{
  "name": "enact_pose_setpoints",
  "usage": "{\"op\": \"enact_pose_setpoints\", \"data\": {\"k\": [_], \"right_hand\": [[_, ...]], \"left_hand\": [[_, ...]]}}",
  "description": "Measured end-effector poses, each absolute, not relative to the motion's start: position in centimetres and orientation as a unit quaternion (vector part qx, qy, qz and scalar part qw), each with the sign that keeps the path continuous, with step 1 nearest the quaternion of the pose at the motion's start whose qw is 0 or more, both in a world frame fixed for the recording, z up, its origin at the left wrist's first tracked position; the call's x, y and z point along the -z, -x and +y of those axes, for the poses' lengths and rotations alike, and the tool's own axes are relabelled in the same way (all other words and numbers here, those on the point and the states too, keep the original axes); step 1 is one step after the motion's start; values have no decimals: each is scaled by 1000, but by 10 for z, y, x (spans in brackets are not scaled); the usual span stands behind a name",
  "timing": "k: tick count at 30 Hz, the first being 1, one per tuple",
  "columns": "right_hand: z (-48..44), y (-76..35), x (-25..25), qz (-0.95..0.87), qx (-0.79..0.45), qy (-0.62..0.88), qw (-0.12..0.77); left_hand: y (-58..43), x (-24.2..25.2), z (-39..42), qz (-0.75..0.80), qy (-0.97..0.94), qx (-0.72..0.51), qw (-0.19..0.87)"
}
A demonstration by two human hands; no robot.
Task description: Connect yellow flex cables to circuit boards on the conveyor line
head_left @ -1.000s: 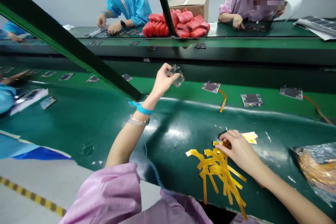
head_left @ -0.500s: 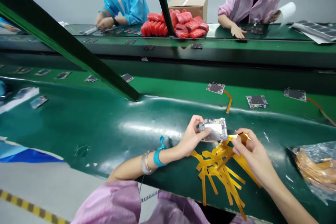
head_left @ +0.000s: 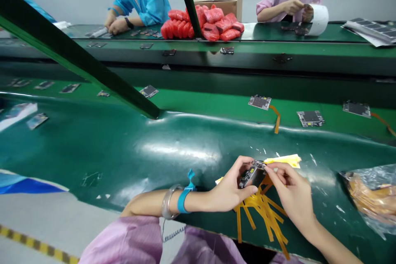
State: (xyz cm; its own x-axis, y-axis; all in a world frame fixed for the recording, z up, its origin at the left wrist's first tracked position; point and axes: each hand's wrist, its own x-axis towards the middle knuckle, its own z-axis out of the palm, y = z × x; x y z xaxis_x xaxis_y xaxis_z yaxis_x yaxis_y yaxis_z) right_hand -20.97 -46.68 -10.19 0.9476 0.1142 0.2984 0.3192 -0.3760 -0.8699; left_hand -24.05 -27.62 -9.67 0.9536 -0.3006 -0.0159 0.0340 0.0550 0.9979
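My left hand (head_left: 227,189) grips a small circuit board (head_left: 254,175) by its edges, tilted, the thumb along its near side. My right hand (head_left: 287,181) pinches at the board's upper right corner. From there a bright yellow-orange flex cable (head_left: 284,160) sticks out to the right, behind the fingers. Its joint with the board is partly hidden by my fingertips. Under both hands a loose pile of orange flex cables (head_left: 262,210) spreads over the green mat (head_left: 108,148). A blue strap (head_left: 184,200) and a clear bangle circle my left wrist.
On the green belt beyond lie several boards, one with an orange cable (head_left: 260,102) and a bare one (head_left: 310,118). A clear bag of cables (head_left: 371,198) is at right. A slanted green post (head_left: 93,68) crosses the left. Two co-workers sit opposite, beside red bundles (head_left: 213,20).
My left hand has turned and tilted the board and brought it slightly lower. My right hand has moved in to its corner. The co-worker at right has lifted a hand to a white sheet.
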Motion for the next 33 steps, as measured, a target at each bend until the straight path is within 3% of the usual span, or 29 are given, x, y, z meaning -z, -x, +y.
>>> {"op": "enact_pose_setpoints", "data": {"k": [5, 9, 11, 15, 33], "right_hand": [[-467, 215, 105, -183, 78, 836, 512], [-482, 217, 94, -165, -46, 789, 590], [-490, 218, 86, -164, -127, 761, 615], [-492, 218, 71, -167, -217, 765, 583], [-487, 218, 71, -213, -174, 821, 501]], "left_hand": [[236, 84, -272, -97, -623, 200, 750], [228, 70, -271, 0, -551, 248, 797], [223, 63, -270, 17, -568, 249, 784], [217, 58, -264, -25, -686, 214, 695], [221, 64, -257, -94, -755, 254, 597]]}}
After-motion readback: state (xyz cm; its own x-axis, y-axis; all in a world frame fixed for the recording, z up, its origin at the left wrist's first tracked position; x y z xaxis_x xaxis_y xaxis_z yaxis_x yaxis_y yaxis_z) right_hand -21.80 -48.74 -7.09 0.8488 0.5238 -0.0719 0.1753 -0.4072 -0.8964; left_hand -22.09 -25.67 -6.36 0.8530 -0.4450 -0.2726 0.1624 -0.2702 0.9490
